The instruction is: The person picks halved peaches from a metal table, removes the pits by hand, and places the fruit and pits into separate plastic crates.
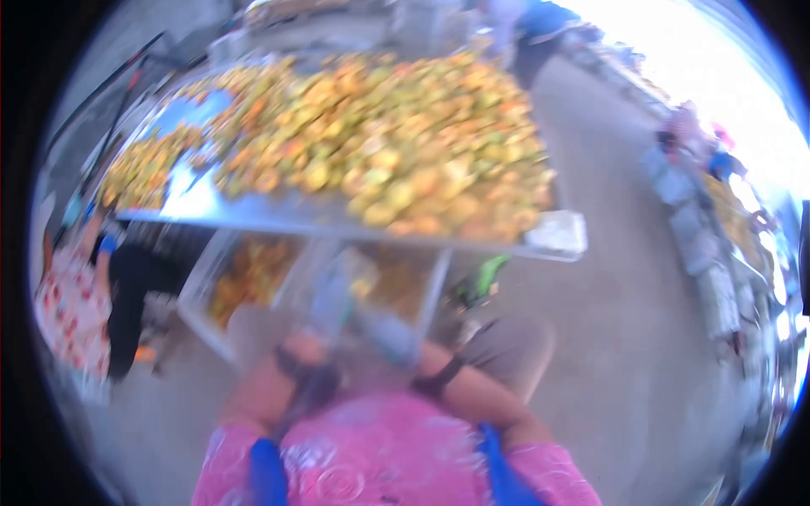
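Note:
Motion blur smears both of my hands. My left hand (334,291), in a pale blue glove, reaches forward over the crates below the table edge. Beside its fingers is a pale yellow piece of fruit (363,277); I cannot tell whether the hand grips it. Lower and to the right, my right hand (390,334), in a blue-grey glove, is at the near side of the right crate (434,291), its fingers indistinct. A heap of yellow, green and orange fruit pieces (354,126) covers most of the metal table (253,213) in front of me.
A left crate (202,308) with orange-yellow fruit stands under the table edge. A white tray (561,234) is at the table's right corner. Another person (76,312) sits at the left. Grey floor (616,337) and a row of crates (700,228) lie to the right.

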`<state>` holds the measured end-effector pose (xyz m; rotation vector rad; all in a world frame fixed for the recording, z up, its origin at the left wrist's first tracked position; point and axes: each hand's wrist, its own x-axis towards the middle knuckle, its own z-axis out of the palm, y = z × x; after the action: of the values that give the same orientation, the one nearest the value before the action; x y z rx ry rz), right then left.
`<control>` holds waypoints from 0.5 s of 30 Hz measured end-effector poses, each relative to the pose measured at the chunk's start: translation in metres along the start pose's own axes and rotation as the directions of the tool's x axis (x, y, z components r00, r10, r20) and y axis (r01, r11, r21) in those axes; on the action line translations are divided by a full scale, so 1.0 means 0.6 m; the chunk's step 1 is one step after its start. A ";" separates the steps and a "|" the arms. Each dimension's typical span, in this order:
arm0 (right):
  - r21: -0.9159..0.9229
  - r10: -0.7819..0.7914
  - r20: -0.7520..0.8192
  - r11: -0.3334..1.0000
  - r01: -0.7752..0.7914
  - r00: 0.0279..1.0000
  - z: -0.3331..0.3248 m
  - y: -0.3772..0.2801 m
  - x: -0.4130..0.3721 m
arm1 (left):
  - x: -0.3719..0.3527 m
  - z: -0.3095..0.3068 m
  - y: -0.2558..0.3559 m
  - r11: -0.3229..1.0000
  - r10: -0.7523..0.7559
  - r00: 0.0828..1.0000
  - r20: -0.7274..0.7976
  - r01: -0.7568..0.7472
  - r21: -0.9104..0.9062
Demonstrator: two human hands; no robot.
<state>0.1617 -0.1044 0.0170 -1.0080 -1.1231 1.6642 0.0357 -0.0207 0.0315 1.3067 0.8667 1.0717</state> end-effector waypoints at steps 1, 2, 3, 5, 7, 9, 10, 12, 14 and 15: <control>0.155 0.064 0.106 0.985 -0.080 0.992 -0.005 -0.005 0.001 | -0.008 0.020 0.071 0.999 -0.039 0.994 0.099 0.037 0.023; 0.302 0.112 0.231 0.936 -0.180 0.967 -0.003 -0.013 0.001 | 0.011 -0.019 0.037 0.966 0.105 0.972 0.210 -0.150 0.213; 0.303 0.132 0.240 0.931 -0.204 0.962 -0.002 -0.015 -0.002 | -0.003 -0.002 0.069 0.998 0.012 0.987 0.163 -0.021 0.054; 0.402 0.235 0.274 0.853 -0.334 0.932 0.001 -0.047 -0.015 | -0.008 0.001 0.089 0.979 0.017 0.975 0.221 -0.062 0.195; 0.414 0.186 0.255 0.865 -0.281 0.949 0.007 -0.013 -0.008 | -0.008 0.001 0.083 0.944 -0.015 0.974 0.227 -0.061 0.323; 0.469 0.155 0.263 0.842 -0.267 0.952 0.019 -0.023 -0.023 | -0.012 0.001 0.094 0.945 -0.017 0.967 0.255 -0.068 0.320; 0.469 0.155 0.258 0.843 -0.264 0.954 0.020 -0.036 -0.031 | -0.015 -0.001 0.100 0.945 -0.029 0.960 0.277 -0.064 0.320; 0.480 0.147 0.431 0.798 -0.364 0.890 0.016 -0.050 -0.039 | -0.020 -0.007 0.091 0.930 0.054 0.951 0.303 -0.158 0.333; 0.446 0.159 0.341 0.840 -0.308 0.927 0.024 -0.027 -0.030 | -0.024 -0.004 0.097 0.972 -0.077 0.956 0.284 0.008 0.235; 0.405 0.162 0.252 0.878 -0.256 0.954 0.028 -0.015 -0.025 | -0.024 -0.004 0.095 0.973 -0.074 0.955 0.288 0.005 0.232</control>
<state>0.1525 -0.1211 0.0322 -0.6913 -0.7319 2.1205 0.0224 -0.0362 0.0867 1.5886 0.8010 0.7337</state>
